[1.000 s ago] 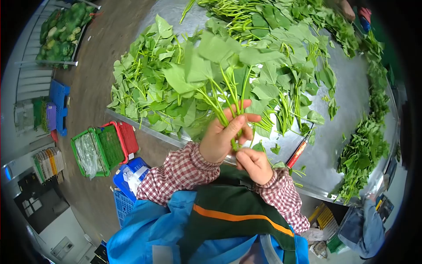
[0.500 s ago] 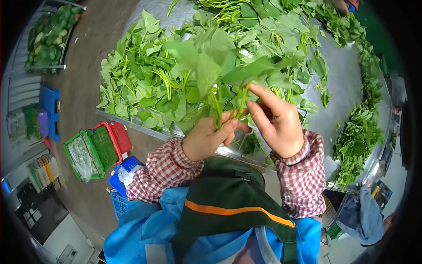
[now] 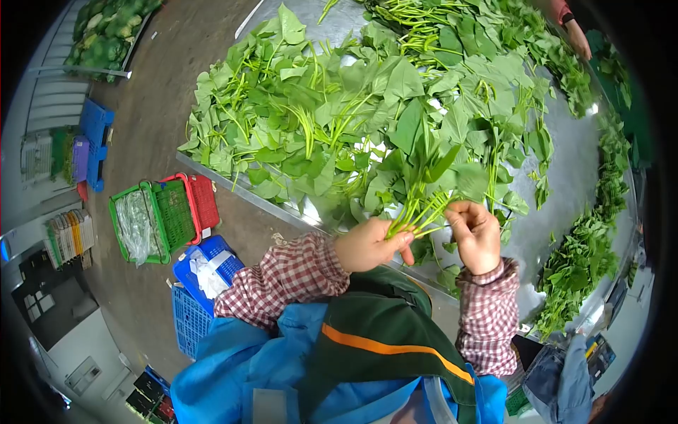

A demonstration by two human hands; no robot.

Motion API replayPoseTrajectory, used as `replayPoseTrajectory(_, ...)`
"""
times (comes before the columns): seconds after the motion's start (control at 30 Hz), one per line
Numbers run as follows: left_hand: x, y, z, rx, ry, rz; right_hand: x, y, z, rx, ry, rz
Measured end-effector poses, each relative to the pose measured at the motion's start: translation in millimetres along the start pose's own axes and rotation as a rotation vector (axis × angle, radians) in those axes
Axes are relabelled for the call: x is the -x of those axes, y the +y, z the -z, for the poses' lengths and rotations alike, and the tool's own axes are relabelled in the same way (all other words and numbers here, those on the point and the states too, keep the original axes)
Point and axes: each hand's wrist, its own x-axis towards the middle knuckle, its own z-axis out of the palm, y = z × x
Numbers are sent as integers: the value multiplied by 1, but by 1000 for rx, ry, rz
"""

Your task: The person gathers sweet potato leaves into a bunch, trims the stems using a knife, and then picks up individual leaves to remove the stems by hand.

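Observation:
My left hand (image 3: 373,246) is closed around the lower stems of a small bunch of leafy greens (image 3: 424,191), whose leaves point up and away from me. Just right of it, my right hand (image 3: 474,236) pinches a stem with a leaf at the side of the bunch; that leaf is blurred. Both hands are above the near edge of a metal table (image 3: 265,205). Beyond and left of them lies a wide pile of loose greens (image 3: 282,120) with long green stems.
Another person's hand (image 3: 579,41) reaches in at the top right. More greens (image 3: 583,268) line the table's right side. On the floor at left stand a green basket (image 3: 173,215) with plastic bags, a red basket (image 3: 205,201) and blue crates (image 3: 191,321).
The view has shifted, so the table appears lower and further right. My left hand now holds a fuller bunch upright, and my right hand has moved to its right side. The other person's hand shows more.

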Motion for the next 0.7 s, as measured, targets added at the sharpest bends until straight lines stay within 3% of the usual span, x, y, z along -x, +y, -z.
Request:
replayPoseTrajectory(0.07, 4, -7, -6, 98, 37, 41, -4, 14, 0, 386, 321, 327)
replayPoseTrajectory(0.1, 6, -10, -4, 128, 60, 40, -5, 20, 0, 287, 382, 339)
replayPoseTrajectory(0.2, 7, -8, 23, 81, 414, -183, 8, 13, 9, -119, 215, 23)
replayPoseTrajectory(0.23, 4, -1, 42, -53, 568, -215, 12, 17, 14, 31, 79, -44)
replayPoseTrajectory(0.27, -3, 10, 69, -188, 719, -249, 13, 6, 11, -12, -80, -246)
replayPoseTrajectory(0.33, -26, 32, 119, -456, 1019, -325, 13, 21, -11, 31, -165, -200)
replayPoseTrajectory(0.4, -52, 49, 150, -860, 1050, -40, 14, 24, -31, 127, -130, -6)
replayPoseTrajectory(0.47, -80, 35, 170, -992, 895, 172, 13, 7, -43, 79, -153, 43)
replayPoseTrajectory(0.53, -73, 47, 157, -837, 933, -6, 13, 7, -45, 57, -57, 147)
replayPoseTrajectory(0.63, -47, 71, 111, -489, 962, -297, 14, 7, -33, -45, -28, 26)
replayPoseTrajectory(0.67, -40, 79, 90, -352, 952, -414, 13, -5, -34, -69, 16, 113)
replayPoseTrajectory(0.7, -33, 87, 68, -304, 944, -396, 9, -22, -38, -90, 66, 212)
